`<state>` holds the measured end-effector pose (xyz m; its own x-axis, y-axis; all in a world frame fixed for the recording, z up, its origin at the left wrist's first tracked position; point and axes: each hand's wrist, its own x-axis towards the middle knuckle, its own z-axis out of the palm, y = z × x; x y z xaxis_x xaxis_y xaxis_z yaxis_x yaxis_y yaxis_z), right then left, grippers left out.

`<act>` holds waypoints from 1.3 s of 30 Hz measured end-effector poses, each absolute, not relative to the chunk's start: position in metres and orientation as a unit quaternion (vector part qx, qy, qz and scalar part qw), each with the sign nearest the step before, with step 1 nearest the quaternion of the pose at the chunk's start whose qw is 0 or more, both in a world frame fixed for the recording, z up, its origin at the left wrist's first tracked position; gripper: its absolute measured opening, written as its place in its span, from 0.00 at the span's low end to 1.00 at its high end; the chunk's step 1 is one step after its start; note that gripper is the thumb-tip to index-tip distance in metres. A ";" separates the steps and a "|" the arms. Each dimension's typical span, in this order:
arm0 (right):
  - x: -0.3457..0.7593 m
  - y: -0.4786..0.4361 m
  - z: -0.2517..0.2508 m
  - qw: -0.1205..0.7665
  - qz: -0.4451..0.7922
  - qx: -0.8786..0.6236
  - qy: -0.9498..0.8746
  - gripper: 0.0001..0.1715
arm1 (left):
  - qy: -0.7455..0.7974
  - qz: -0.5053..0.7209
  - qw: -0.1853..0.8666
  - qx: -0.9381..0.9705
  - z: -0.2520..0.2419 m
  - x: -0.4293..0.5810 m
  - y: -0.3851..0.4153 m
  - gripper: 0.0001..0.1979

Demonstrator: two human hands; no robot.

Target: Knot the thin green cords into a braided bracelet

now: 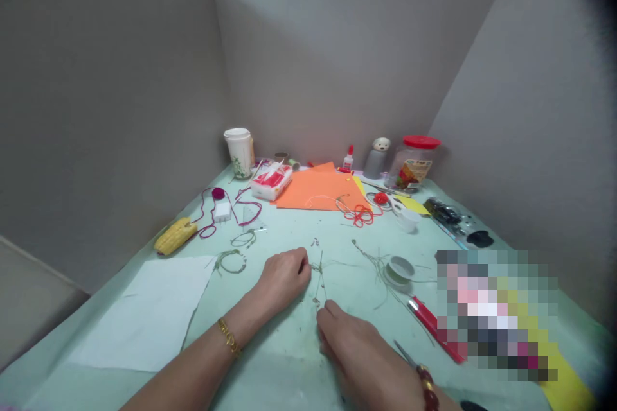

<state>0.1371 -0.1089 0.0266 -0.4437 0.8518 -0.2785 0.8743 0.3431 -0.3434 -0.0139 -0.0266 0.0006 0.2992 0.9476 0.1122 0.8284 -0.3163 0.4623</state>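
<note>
Well, a sheet of white paper (144, 314) lies on the pale green table (270, 366), with a loop of green wire (231, 261) just above its corner. The left hand (283, 280), wearing a gold bracelet (230, 336), curls beside a thin, twisted green wire (319, 279) in the middle of the table, its fingers touching it, though I cannot tell if they grip. The right hand (359, 350), with a beaded bracelet (427, 388), reaches the wire's lower end, its grip equally unclear. Further right sit a wire spool (400, 270) and a red-handled tool (434, 327).
</note>
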 end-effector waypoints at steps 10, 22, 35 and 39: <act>0.133 -0.123 0.037 0.016 -0.281 0.567 0.774 0.08 | 0.550 0.210 0.186 0.787 0.002 -0.015 -0.027 0.07; 0.151 -0.108 0.052 -0.062 -0.226 0.520 0.821 0.08 | 0.531 0.186 0.165 0.810 0.000 -0.017 -0.025 0.08; 0.150 -0.032 -0.001 -0.207 -0.137 0.587 0.771 0.11 | 0.518 0.190 0.119 0.825 0.025 -0.006 -0.034 0.10; 0.151 -0.033 0.001 -0.228 -0.139 0.576 0.772 0.10 | 0.515 0.219 0.184 0.808 0.002 0.003 -0.030 0.09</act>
